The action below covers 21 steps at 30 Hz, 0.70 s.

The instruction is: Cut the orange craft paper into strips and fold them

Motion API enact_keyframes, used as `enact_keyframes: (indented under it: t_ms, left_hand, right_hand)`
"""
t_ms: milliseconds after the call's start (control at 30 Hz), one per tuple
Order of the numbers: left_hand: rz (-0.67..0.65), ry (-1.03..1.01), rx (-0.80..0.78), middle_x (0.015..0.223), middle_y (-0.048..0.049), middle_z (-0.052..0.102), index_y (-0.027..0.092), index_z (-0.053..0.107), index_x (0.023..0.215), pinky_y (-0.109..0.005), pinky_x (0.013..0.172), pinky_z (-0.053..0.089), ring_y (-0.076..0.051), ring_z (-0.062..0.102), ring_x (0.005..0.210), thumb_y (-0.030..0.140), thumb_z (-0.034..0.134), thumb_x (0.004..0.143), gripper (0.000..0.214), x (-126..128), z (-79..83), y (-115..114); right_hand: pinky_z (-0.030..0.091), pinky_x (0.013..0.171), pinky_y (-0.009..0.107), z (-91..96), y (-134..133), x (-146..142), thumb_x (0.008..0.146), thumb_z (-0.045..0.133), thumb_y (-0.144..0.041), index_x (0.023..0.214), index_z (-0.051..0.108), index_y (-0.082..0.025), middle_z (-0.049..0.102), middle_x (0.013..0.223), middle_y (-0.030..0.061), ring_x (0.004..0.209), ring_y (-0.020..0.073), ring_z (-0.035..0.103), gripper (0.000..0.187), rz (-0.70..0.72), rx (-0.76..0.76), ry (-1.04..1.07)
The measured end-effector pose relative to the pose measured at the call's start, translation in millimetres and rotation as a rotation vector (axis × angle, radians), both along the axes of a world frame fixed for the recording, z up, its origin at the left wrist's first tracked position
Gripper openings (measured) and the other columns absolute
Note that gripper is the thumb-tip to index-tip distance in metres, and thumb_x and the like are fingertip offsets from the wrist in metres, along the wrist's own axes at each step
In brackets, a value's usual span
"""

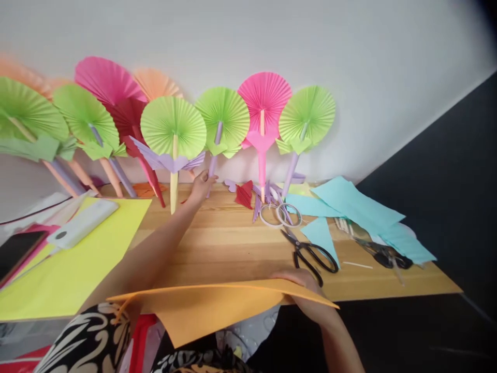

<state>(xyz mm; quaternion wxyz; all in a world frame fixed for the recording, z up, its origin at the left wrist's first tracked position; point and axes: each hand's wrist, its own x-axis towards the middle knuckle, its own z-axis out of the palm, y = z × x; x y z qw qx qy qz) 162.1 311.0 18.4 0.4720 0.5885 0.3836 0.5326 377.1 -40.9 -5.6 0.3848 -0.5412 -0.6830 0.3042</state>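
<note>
My left hand (202, 185) reaches across the table, its fingers closed round the purple handle of a green paper fan (232, 115) that leans on the wall. Close to the table's front edge, my right hand (306, 295) grips a sheet of orange paper (217, 305); its fingertips are partly hidden. The sheet spans in front of my body with a fold hanging down. Left of the held fan stands another green fan (165, 122) with a yellow handle and purple wings. To its right is a pink fan (267, 96).
More fans line the wall. Black-handled scissors (308, 254), tape rolls (289, 215) and blue paper sheets (357, 207) lie at the right, with a second pair of scissors (388, 255). Yellow paper (97, 264), a white power bank-like device (83, 223) and a phone (19, 251) are left.
</note>
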Motion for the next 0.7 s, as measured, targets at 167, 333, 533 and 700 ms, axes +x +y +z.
enact_keyframes:
  t_ms: [167,333,533,700]
  left_hand:
    - [-0.086,-0.125,-0.115,0.082,-0.0006,0.070,0.016,0.062,0.108,-0.023,0.068,0.051,-0.010,0.063,0.064,0.018,0.066,0.082,0.026,20.4,1.8,-18.1]
    - [-0.152,-0.201,-0.186,0.079,0.0001,0.069,0.016,0.059,0.108,-0.023,0.066,0.052,-0.010,0.065,0.063,0.022,0.070,0.083,0.028,38.2,1.6,-31.4]
    - [-0.113,-0.178,-0.206,0.086,-0.0031,0.071,0.014,0.061,0.109,-0.028,0.075,0.054,-0.013,0.068,0.073,0.021,0.072,0.083,0.029,40.8,-1.5,-32.6]
    - [0.029,-0.047,-0.164,0.109,-0.0093,0.073,0.014,0.068,0.118,-0.031,0.090,0.052,-0.019,0.068,0.097,0.013,0.082,0.069,0.051,10.7,-1.8,-52.3]
  right_hand:
    - [0.060,0.076,0.031,-2.8,0.3,3.7,0.092,0.057,-0.057,0.104,0.082,-0.021,0.081,0.096,0.0126,0.085,0.0279,0.077,0.045,0.027,0.004,-0.018]
    - [0.061,0.075,0.030,-1.6,0.2,4.3,0.094,0.054,-0.055,0.101,0.083,-0.022,0.081,0.094,0.0120,0.084,0.0273,0.078,0.044,-0.005,0.021,-0.017]
    - [0.063,0.074,0.031,10.3,1.7,-0.9,0.095,0.051,-0.053,0.102,0.084,-0.025,0.082,0.093,0.0102,0.082,0.0273,0.079,0.044,-0.050,-0.009,-0.036]
    - [0.064,0.075,0.032,6.3,3.7,0.5,0.093,0.057,-0.049,0.093,0.085,-0.025,0.082,0.094,0.0091,0.084,0.0280,0.079,0.037,-0.084,-0.045,-0.050]
